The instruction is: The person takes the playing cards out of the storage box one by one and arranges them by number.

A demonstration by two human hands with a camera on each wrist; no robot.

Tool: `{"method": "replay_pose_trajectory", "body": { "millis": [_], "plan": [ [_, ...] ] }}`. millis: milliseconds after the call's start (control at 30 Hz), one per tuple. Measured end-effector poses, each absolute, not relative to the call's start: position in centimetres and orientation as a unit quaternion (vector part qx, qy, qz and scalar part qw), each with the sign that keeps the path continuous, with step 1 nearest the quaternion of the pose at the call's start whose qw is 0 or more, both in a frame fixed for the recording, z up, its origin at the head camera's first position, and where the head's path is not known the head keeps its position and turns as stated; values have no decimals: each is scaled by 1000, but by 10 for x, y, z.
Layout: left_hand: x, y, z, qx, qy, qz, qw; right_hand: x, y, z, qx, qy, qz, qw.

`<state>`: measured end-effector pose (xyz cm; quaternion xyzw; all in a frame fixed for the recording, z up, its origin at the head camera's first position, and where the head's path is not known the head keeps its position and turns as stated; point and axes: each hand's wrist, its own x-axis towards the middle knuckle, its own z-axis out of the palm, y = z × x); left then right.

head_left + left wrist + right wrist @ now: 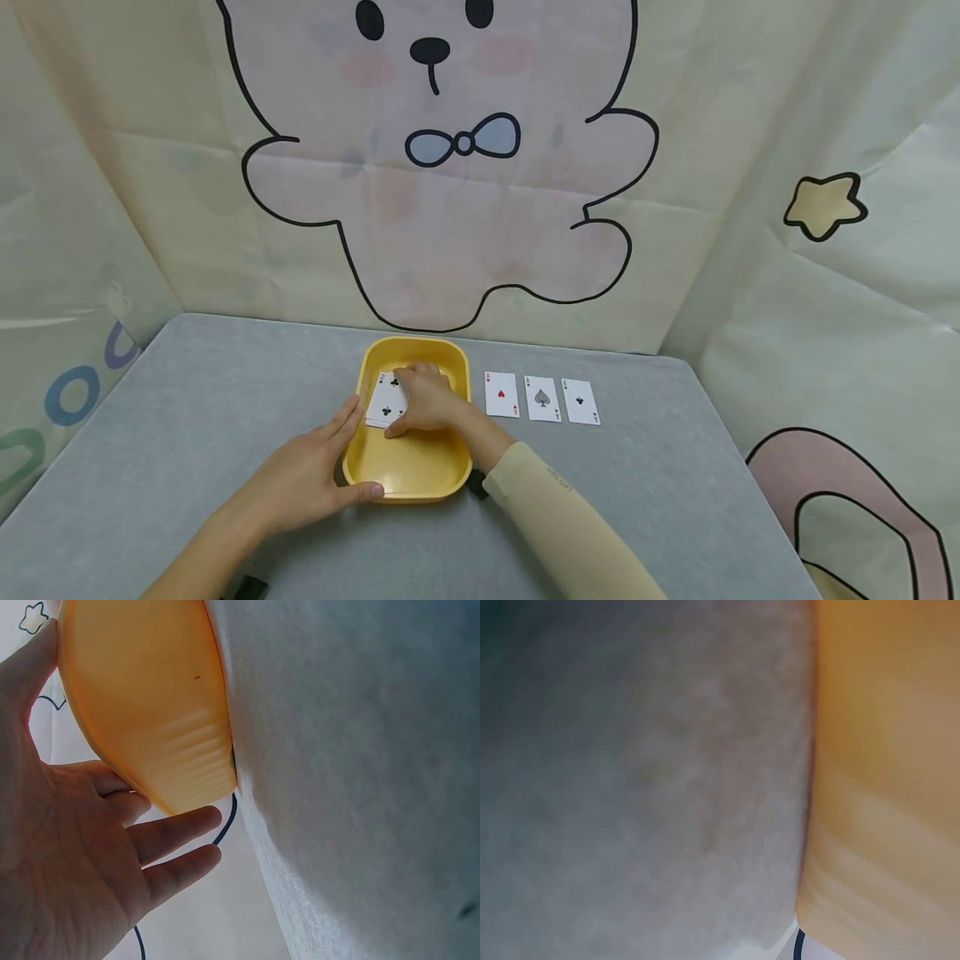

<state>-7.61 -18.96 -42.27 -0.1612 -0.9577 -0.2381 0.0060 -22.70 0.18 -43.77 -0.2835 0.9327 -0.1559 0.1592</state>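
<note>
A yellow tray (410, 481) stands on the grey table in the head view. Inside it lies a small stack of playing cards (384, 400), the top one showing club pips. My right hand (426, 398) reaches over the tray wall and grips the cards, thumb at their near edge and fingers toward the far edge, hiding their right part. At the tray's near left corner, my left hand (313, 472) touches the rim with thumb and outstretched fingers. The left wrist view shows that hand (82, 825) spread along the tray's outside (150, 690); the right wrist view leaves its hand out.
Right of the tray, three aces lie face up in a row: hearts (501, 394), spades (542, 398) and clubs (581, 402). A printed cloth (450, 250) hangs behind the grey table (255, 383), with more cloth at both sides.
</note>
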Motion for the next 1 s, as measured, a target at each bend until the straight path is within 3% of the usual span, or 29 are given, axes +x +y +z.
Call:
{"method": "replay_pose_trajectory", "body": {
  "millis": [1000],
  "plan": [
    [-73,-187,-428,-159,-960,-230,3,-224,6,-442,-285,920,-224,150]
  ]
}}
